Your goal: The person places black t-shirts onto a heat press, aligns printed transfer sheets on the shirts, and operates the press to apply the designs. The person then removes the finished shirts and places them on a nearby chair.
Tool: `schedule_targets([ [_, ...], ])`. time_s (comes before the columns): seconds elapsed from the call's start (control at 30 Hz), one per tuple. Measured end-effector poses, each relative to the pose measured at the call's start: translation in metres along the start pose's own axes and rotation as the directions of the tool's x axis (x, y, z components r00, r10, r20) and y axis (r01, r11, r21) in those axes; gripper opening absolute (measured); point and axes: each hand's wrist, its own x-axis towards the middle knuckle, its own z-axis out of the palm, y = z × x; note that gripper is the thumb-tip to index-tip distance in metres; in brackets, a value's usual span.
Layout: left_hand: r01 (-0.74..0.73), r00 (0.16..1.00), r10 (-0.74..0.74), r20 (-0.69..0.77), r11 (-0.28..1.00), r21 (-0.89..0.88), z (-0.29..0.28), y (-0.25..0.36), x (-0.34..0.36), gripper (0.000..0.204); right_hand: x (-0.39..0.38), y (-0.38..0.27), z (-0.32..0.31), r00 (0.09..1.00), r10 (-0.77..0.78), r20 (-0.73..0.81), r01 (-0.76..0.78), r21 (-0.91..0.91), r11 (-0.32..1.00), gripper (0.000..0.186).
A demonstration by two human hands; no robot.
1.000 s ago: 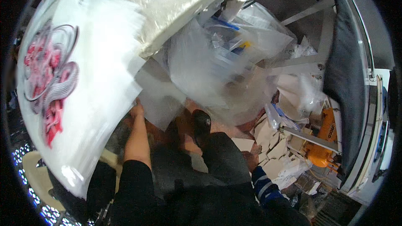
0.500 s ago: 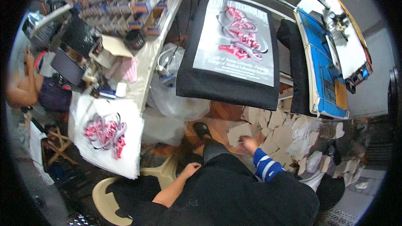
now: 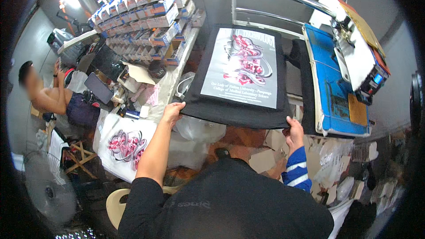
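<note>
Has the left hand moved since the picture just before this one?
Yes: the left hand moved forward, away from the chair, to the black shirt's near left corner.

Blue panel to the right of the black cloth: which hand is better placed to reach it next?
Probably the right hand: it grips the black cloth at its near right corner, closer to the blue panel; the left hand holds the near left corner, across the cloth's width.
</note>
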Motion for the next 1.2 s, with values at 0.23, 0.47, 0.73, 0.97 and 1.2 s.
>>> schedule_targets([
  [0.23, -0.331, 0.847, 0.518, 0.121, 0.691, -0.643, 0.008, 0.038, -0.048, 0.016, -0.009, -0.139, 0.126, 0.92, -0.349, 0.18, 0.31, 0.212, 0.927, 0.02],
  [0.47, -0.217, 0.844, 0.536, -0.03, 0.289, -0.932, 0.014, 0.0, -0.169, 0.026, -0.057, -0.291, 0.252, 0.634, -0.601, 0.487, 0.493, 0.344, 0.799, 0.04],
  [0.73, -0.727, 0.621, 0.472, -0.626, 0.048, -0.685, -0.023, -0.236, -0.521, 0.04, -0.309, -0.189, 0.498, -0.192, -0.356, 0.914, 0.574, 0.399, 0.715, 0.028],
  [0.97, -0.856, -0.493, -0.002, -0.87, -0.175, 0.486, 0.017, -0.29, -0.838, 0.047, -0.617, -0.009, 0.505, -0.57, 0.286, 0.771, -0.004, -0.35, 0.937, 0.03],
  [1.2, -0.595, -0.797, -0.086, -0.598, 0.289, 0.75, 0.168, -0.335, -1.014, 0.039, -0.8, 0.114, 0.379, -0.743, 0.508, 0.437, 0.194, -0.586, 0.787, 0.032],
])
